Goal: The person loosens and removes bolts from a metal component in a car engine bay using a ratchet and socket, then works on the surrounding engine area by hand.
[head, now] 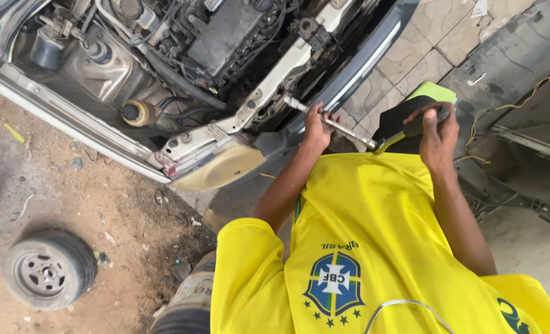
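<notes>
Long chrome ratchet wrench with extension (343, 127) runs 10-to-4 o'clock; left hand (318, 127) grips shaft nearer the white car front panel (269, 86), right hand (439, 133) clenches handle.

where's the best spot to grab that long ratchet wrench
Judging by its pose, at the dark handle end, from above, where the right hand wraps it. The left hand steadies the thin steel shaft near the car front.

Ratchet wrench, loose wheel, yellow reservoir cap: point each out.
ratchet wrench (343, 128), head view, on the bare metal shaft between the two hands.
loose wheel (47, 270), head view, on the steel rim's hub, lying on the dirt.
yellow reservoir cap (136, 113), head view, on the cap's top in the engine bay.
</notes>
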